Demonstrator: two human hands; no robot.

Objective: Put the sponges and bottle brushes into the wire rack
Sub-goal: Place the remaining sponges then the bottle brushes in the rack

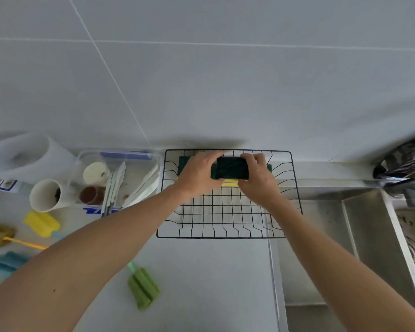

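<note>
A black wire rack (225, 221) stands on the counter against the wall. Over its far half, my left hand (197, 176) and my right hand (259, 178) grip a dark green and yellow sponge (230, 171) from either side. Another dark green sponge (183, 164) lies in the rack under my left hand, and green also shows past my right hand. On the counter lie a green bottle brush (143, 287), a yellow one (42, 224) and a blue one (7, 261), partly hidden by my left arm.
A clear plastic box (120, 154) with cups and white utensils sits left of the rack, with a white cup (47, 195) and a jug (22, 156) further left. A steel sink (359, 236) lies to the right, and a black item (405, 161) beyond it.
</note>
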